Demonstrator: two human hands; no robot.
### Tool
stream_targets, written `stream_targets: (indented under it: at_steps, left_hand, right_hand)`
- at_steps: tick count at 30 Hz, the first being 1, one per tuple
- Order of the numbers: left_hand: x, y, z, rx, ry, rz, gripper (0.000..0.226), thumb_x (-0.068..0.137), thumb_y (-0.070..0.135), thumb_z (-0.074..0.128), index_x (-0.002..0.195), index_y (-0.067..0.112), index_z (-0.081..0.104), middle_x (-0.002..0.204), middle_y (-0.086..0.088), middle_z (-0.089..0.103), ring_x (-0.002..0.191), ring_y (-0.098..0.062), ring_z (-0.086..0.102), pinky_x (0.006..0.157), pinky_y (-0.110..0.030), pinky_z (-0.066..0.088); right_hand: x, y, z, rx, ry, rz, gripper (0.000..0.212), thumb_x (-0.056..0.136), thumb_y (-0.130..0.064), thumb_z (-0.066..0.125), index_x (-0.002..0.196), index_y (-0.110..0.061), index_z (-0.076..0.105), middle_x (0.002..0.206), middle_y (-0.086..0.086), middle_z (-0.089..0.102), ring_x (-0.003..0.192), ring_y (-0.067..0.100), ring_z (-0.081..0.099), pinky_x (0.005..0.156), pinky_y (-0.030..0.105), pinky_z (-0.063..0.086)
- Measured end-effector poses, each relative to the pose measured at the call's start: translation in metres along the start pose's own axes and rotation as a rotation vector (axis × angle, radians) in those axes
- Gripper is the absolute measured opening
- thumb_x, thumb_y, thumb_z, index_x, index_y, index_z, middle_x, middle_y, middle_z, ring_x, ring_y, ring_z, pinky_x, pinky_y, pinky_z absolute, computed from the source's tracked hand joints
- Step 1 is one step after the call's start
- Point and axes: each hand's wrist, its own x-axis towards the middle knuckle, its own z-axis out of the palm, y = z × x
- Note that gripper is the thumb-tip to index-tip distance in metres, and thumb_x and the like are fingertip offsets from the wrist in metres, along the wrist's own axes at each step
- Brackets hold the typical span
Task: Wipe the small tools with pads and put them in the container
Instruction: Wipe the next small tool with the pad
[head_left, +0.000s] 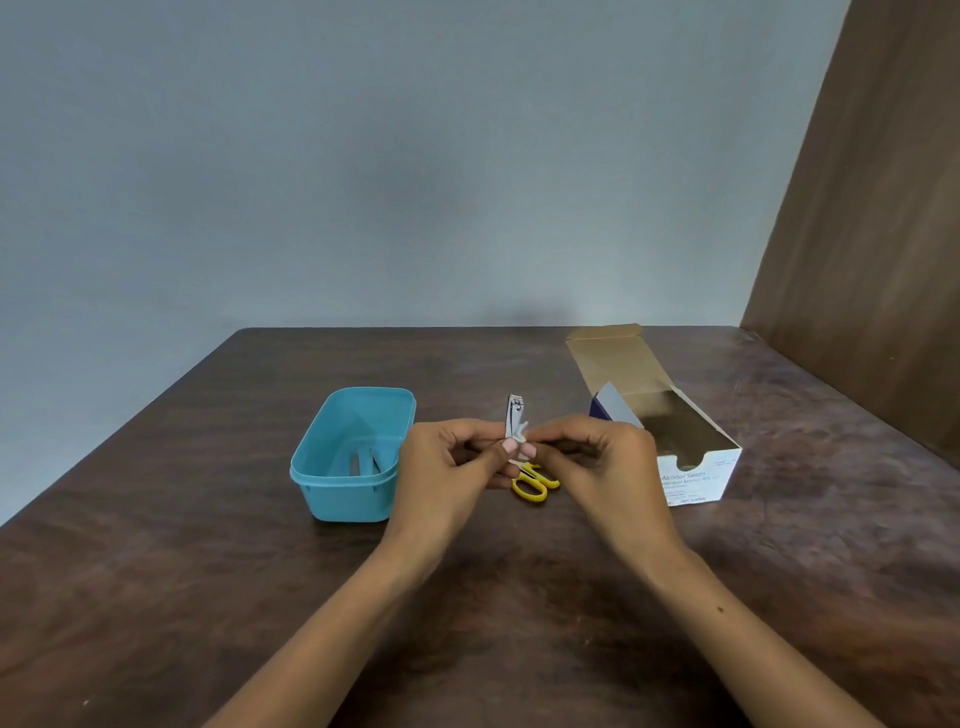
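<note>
Just right of the blue container (353, 452), the left hand (447, 467) pinches the nail clipper (515, 415) upright by its lower end while the right hand (602, 457) fingertips press a small white pad (521, 430) against it. The slim metal clipper could slip from so small a pinch onto the yellow scissors (535, 483) below. Farther right of the container, the open box (696, 478) reads "Alcohol Swabs"; its finer print is illegible.

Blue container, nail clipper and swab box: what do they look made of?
Blue container: likely moulded plastic, with uniform colour and a rounded rim. Nail clipper: looks like polished metal, silvery and shiny. Swab box: printed cardboard, with brown raw board inside its open flap.
</note>
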Motion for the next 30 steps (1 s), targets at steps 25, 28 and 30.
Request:
stream_targets:
  at_steps: [25, 28, 30]
  left_hand:
    - [-0.001, -0.0026, 0.0005, 0.074, -0.108, -0.008, 0.019, 0.083, -0.003, 0.066, 0.086, 0.015, 0.072, 0.068, -0.005, 0.071, 0.065, -0.01, 0.07, 0.061, -0.021, 0.057]
    - [-0.0012, -0.0037, 0.0015, 0.011, -0.085, -0.02, 0.017, 0.083, -0.002, 0.066, 0.085, 0.014, 0.072, 0.066, -0.002, 0.072, 0.066, -0.012, 0.071, 0.062, -0.022, 0.057]
    - [0.0, -0.0042, 0.0004, -0.014, -0.06, -0.019, 0.014, 0.083, -0.001, 0.066, 0.086, 0.011, 0.072, 0.067, -0.001, 0.073, 0.065, -0.012, 0.071, 0.062, -0.022, 0.058]
  right_hand:
    - [0.0001, 0.0045, -0.0013, -0.177, 0.202, -0.225, 0.006, 0.077, -0.008, 0.074, 0.082, -0.012, 0.076, 0.075, 0.002, 0.07, 0.07, 0.009, 0.064, 0.06, 0.014, 0.051]
    - [-0.0007, 0.0035, -0.0004, -0.124, 0.17, -0.215, 0.005, 0.077, -0.008, 0.073, 0.08, -0.011, 0.075, 0.074, 0.002, 0.069, 0.073, 0.006, 0.064, 0.061, 0.008, 0.047]
    - [-0.0017, 0.0034, 0.0015, -0.061, 0.098, -0.156, 0.008, 0.075, -0.004, 0.075, 0.081, -0.01, 0.076, 0.075, 0.002, 0.07, 0.072, 0.005, 0.066, 0.064, 0.008, 0.048]
